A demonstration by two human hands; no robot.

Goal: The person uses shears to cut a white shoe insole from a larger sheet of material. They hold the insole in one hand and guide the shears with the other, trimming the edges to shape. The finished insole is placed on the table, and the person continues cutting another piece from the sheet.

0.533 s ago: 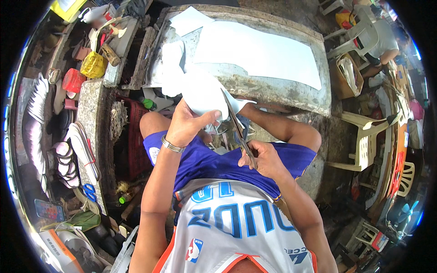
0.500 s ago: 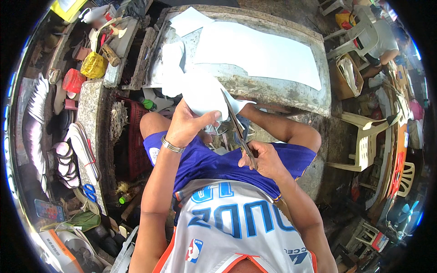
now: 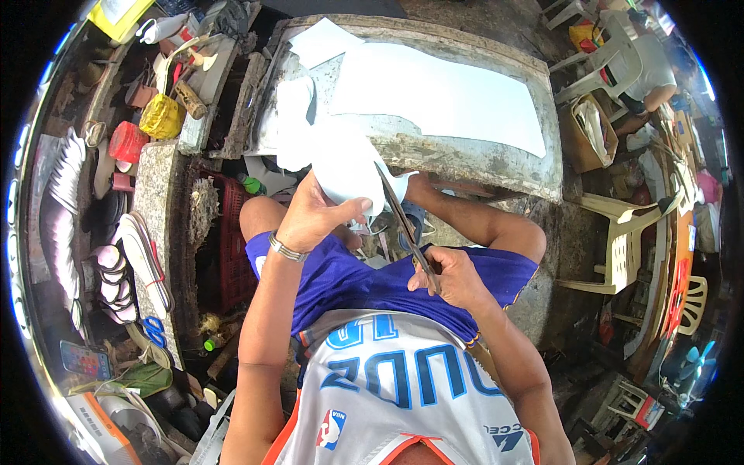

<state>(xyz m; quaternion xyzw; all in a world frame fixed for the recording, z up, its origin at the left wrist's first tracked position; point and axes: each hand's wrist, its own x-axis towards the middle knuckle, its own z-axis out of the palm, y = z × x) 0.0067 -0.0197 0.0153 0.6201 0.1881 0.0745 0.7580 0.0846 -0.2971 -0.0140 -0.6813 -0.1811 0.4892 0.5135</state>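
Observation:
A curved piece of white sheet material spans from the near left of the worktable toward my lap. My left hand grips its near edge, thumb on top and fingers underneath. My right hand is closed round the handles of long dark metal scissors. Their blades point up and away to the left, lying at the right edge of the white piece. A narrow white strip curls off on the right side of the blades. The tips are partly hidden by the sheet.
A worn worktable stands in front, with a large white sheet on it. At left, a bench holds stacked white sole-shaped pieces, blue-handled scissors and a phone. A cream plastic chair and a cardboard box are at right.
The white strip beside the blades has drawn in and hangs closer to them. The scissors and both hands have shifted only slightly; each keeps its hold.

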